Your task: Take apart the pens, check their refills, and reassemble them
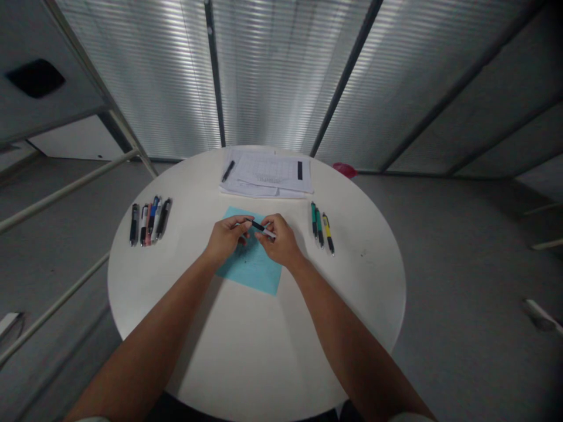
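Observation:
Both hands meet above a light blue sheet of paper [255, 272] on the round white table. Between them is a pen [259, 226] with a black section and a white section, tilted down to the right. My left hand [226, 237] pinches its dark end with thumb and fingertips. The white end sits in the fingers of my right hand [280, 239]. Parts of the pen are hidden behind the fingers.
At the table's left lies a row of several pens [149, 221]. Two green pens [317, 224] and a yellow pen [328, 233] lie to the right. Printed papers [268, 174] with a black pen [228, 170] on them lie at the far edge. Metal rails [65, 190] stand left of the table.

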Demonstrator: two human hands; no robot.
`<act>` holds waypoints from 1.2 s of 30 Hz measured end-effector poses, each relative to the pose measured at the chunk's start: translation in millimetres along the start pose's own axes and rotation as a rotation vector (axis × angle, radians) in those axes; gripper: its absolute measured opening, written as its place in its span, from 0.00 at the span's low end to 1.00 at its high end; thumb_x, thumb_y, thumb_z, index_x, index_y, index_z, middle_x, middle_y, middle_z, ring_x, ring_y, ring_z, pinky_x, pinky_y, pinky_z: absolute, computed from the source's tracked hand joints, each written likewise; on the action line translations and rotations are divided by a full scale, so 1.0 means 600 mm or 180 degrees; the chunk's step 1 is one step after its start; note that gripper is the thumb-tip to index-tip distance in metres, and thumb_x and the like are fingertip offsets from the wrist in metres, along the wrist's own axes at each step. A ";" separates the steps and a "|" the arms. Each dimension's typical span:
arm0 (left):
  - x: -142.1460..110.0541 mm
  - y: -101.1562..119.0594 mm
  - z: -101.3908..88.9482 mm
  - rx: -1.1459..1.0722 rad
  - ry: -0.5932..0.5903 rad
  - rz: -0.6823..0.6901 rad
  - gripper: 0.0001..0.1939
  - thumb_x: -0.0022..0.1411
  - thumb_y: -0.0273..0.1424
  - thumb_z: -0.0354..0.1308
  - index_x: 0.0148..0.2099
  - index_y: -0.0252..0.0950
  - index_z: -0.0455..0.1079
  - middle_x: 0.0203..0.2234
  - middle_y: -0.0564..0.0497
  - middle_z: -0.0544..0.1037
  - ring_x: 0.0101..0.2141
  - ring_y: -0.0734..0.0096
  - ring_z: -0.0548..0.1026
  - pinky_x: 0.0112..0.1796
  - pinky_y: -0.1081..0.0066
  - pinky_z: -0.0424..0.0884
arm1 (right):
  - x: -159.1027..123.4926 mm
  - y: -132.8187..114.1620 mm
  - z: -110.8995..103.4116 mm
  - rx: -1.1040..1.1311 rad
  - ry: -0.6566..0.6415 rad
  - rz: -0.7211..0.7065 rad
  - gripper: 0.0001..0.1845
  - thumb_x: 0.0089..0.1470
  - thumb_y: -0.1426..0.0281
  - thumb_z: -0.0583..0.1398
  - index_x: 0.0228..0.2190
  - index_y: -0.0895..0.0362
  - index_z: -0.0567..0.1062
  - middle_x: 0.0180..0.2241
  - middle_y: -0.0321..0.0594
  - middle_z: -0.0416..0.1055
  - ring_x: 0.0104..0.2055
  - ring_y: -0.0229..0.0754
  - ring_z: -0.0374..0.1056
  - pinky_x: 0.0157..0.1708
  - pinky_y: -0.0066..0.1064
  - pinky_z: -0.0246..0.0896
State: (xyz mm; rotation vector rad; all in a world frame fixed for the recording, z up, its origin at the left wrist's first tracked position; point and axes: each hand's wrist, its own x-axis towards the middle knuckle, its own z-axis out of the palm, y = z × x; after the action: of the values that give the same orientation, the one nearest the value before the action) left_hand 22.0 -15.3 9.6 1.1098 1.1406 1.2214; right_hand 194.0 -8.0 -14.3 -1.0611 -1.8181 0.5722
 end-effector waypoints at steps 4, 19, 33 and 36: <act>0.001 0.001 -0.002 -0.0043 0.0033 0.0060 0.17 0.51 0.37 0.67 0.40 0.31 0.79 0.23 0.49 0.74 0.23 0.73 0.69 0.22 0.72 0.67 | 0.002 0.003 0.003 -0.0031 0.0156 0.0007 0.07 0.54 0.67 0.62 0.36 0.54 0.70 0.35 0.39 0.70 0.35 0.40 0.68 0.37 0.33 0.67; -0.002 0.009 0.000 -0.0232 0.0145 0.0061 0.17 0.50 0.38 0.68 0.38 0.31 0.79 0.24 0.49 0.73 0.24 0.73 0.69 0.22 0.72 0.67 | 0.003 0.003 0.003 -0.0283 0.0003 -0.0045 0.08 0.59 0.63 0.60 0.36 0.54 0.72 0.35 0.39 0.70 0.35 0.40 0.67 0.37 0.33 0.64; 0.003 0.007 -0.011 -0.0314 0.0148 0.0061 0.15 0.51 0.38 0.68 0.38 0.32 0.78 0.23 0.51 0.72 0.24 0.75 0.69 0.24 0.73 0.67 | 0.002 -0.004 0.001 -0.0403 -0.0245 -0.0093 0.11 0.64 0.62 0.54 0.35 0.53 0.72 0.35 0.39 0.71 0.38 0.41 0.68 0.39 0.33 0.62; 0.004 0.008 -0.013 -0.0354 0.0161 0.0044 0.16 0.51 0.38 0.68 0.39 0.32 0.78 0.24 0.51 0.72 0.24 0.75 0.69 0.24 0.73 0.67 | 0.001 -0.007 0.000 -0.0474 -0.0380 -0.0040 0.13 0.66 0.61 0.51 0.39 0.53 0.72 0.36 0.39 0.72 0.38 0.41 0.69 0.39 0.33 0.62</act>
State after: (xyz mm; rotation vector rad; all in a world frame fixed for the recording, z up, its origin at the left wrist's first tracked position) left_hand 14.0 -13.0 13.2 1.0097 1.0911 1.3142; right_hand 192.2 -9.4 -10.7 -1.1343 -1.9957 0.5082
